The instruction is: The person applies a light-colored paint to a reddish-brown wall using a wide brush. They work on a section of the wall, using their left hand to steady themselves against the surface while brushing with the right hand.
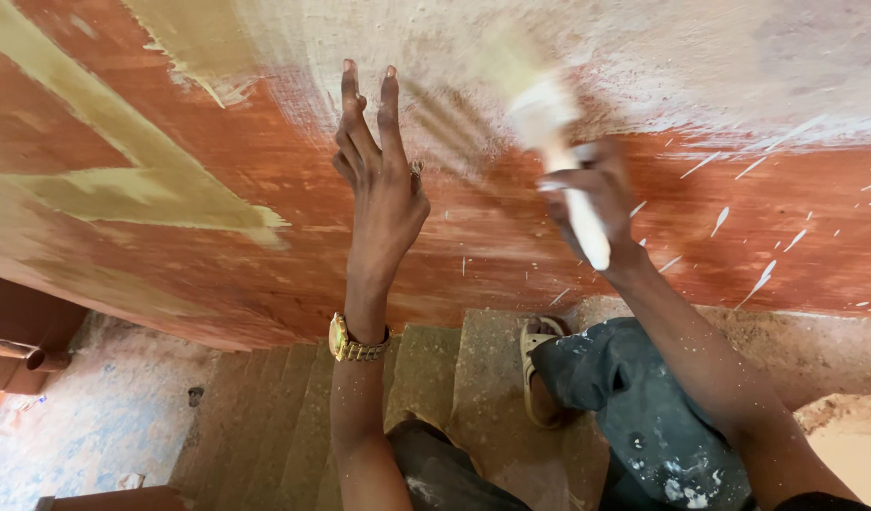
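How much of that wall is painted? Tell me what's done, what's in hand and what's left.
Done: a whitish coat covers the upper part of the wall. In hand: the right hand holds a brush at the coat's lower edge, while the left hand rests on the wall. Left: the red-brown area below and the yellowish patches.
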